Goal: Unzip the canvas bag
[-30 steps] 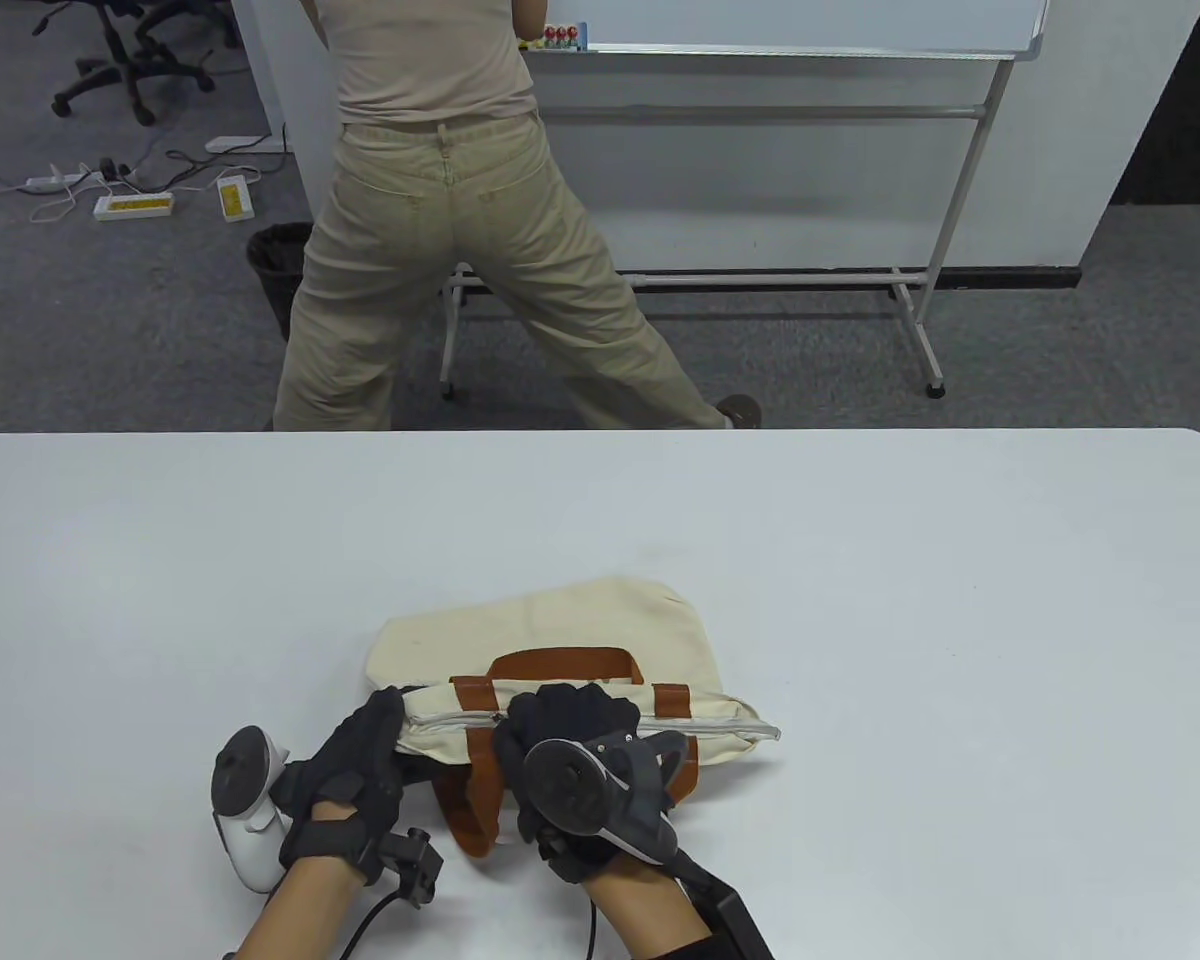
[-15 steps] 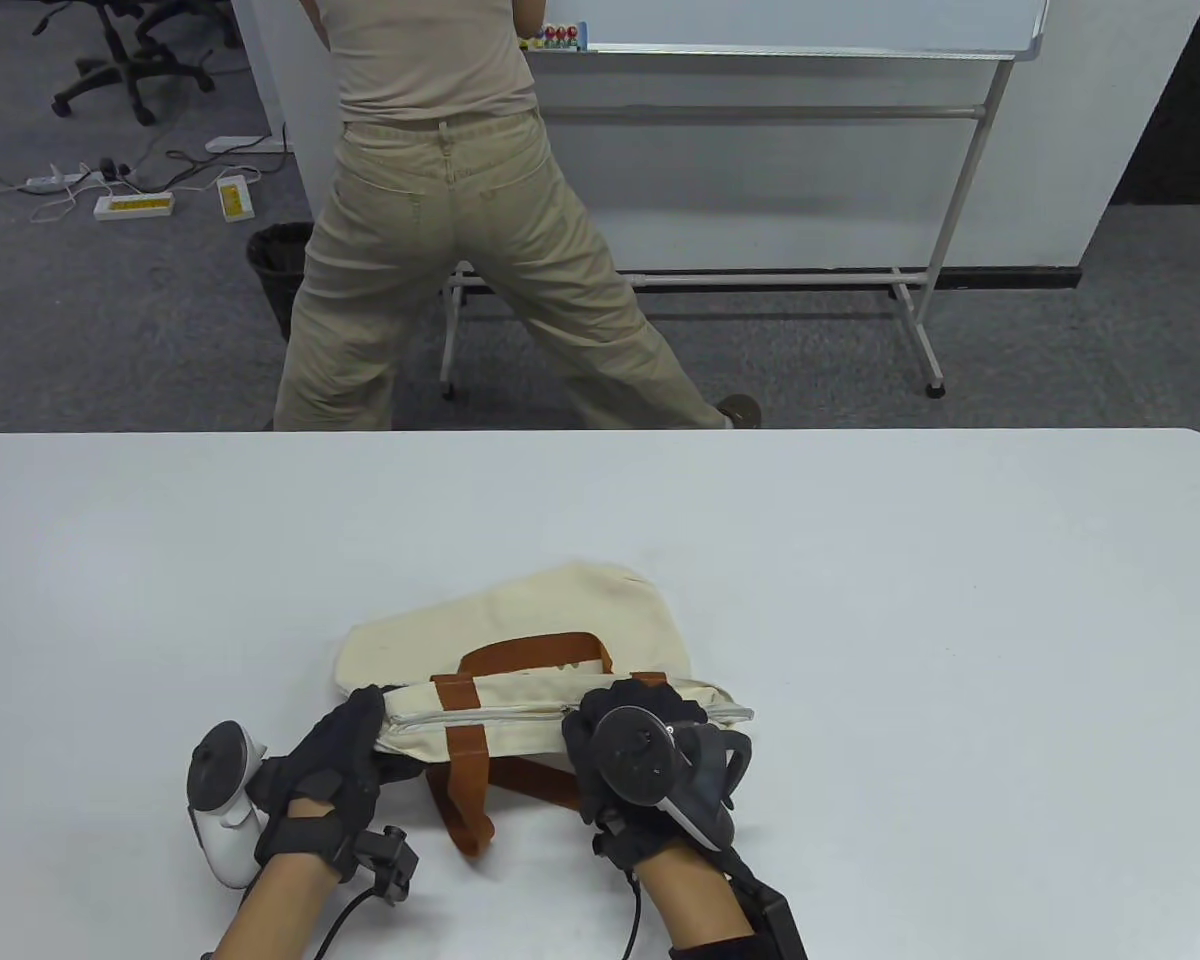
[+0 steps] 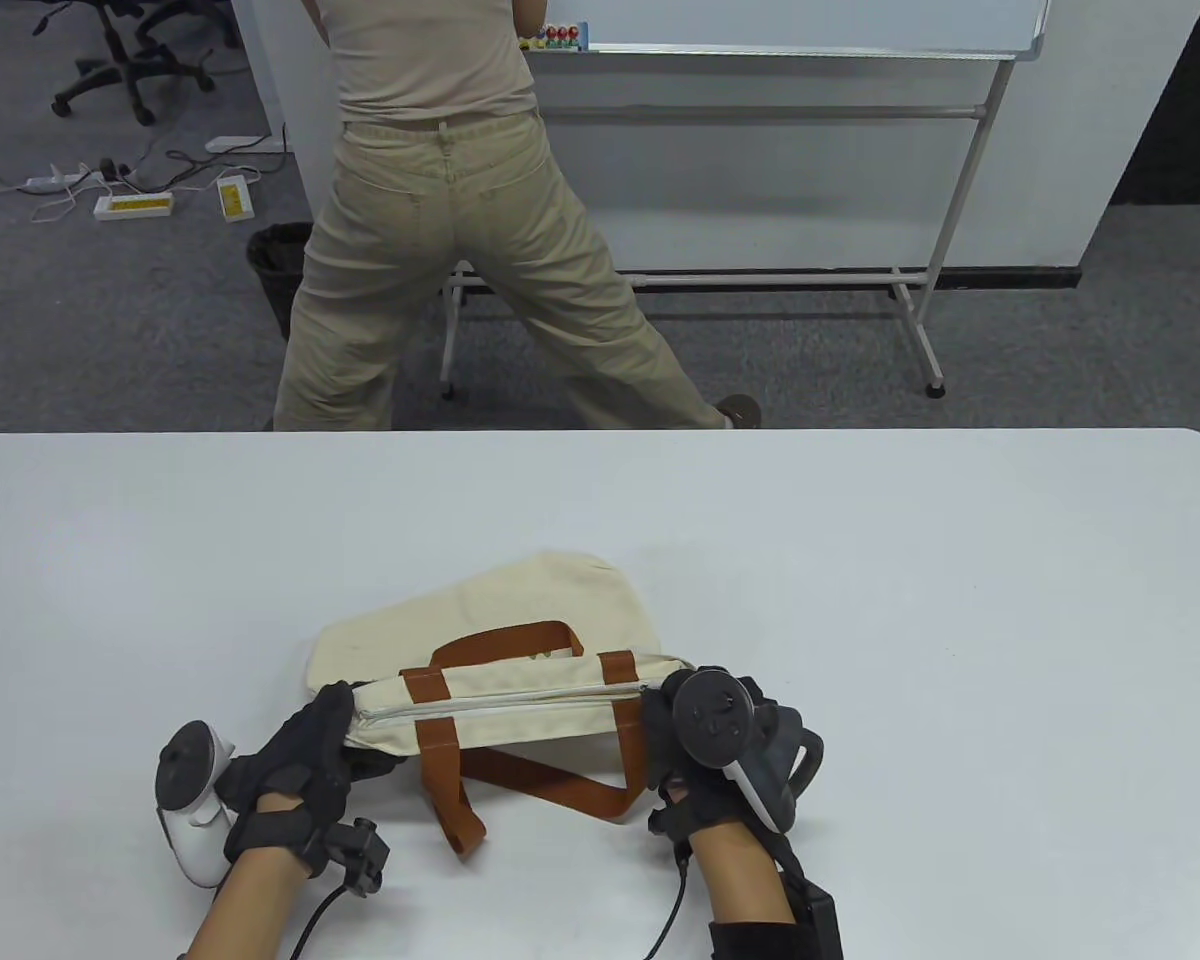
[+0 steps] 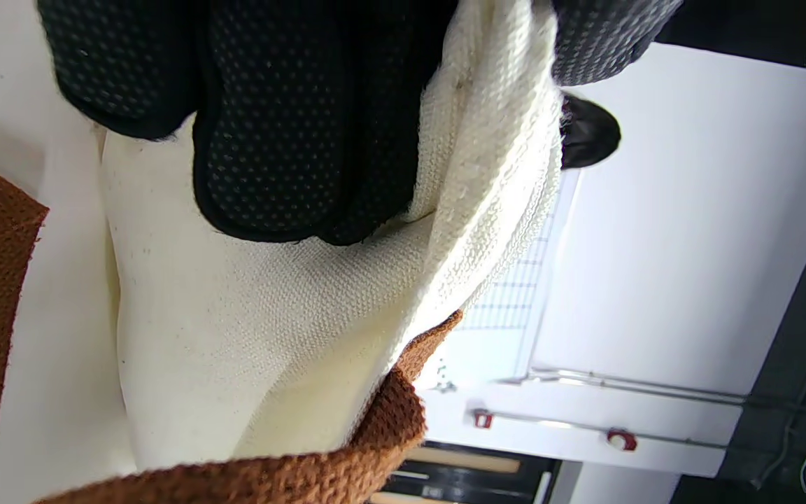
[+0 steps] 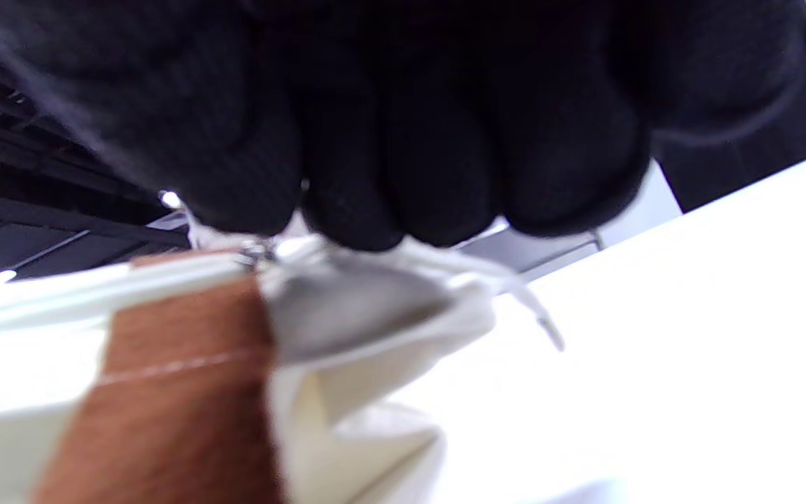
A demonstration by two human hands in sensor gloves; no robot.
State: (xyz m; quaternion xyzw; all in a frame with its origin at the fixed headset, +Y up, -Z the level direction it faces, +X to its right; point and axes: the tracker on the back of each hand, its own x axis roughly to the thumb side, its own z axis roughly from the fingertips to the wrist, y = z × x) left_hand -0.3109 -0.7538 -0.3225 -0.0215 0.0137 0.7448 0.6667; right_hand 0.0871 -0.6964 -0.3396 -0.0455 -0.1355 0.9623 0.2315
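Observation:
A cream canvas bag (image 3: 490, 620) with brown handles (image 3: 520, 640) lies on the white table near its front edge. Its zipper (image 3: 500, 700) runs along the edge facing me. My left hand (image 3: 335, 715) grips the bag's left end; the left wrist view shows its fingers (image 4: 291, 126) clamped on the cream canvas (image 4: 235, 336). My right hand (image 3: 660, 700) is at the zipper's right end, just past the right brown strap (image 3: 625, 700). In the right wrist view its curled fingers (image 5: 410, 140) close over the zipper end beside the brown strap (image 5: 179, 371); the pull is mostly hidden.
The white table (image 3: 860, 600) stretches far and right of the bag. A person in beige (image 3: 440, 220) stands beyond the far edge in front of a whiteboard stand (image 3: 920, 300). A loose brown handle (image 3: 540, 790) lies toward me between my hands.
My right hand has slid right along the zipper from its middle to its right end. The bag and my left hand have shifted left, and the bag has turned a little.

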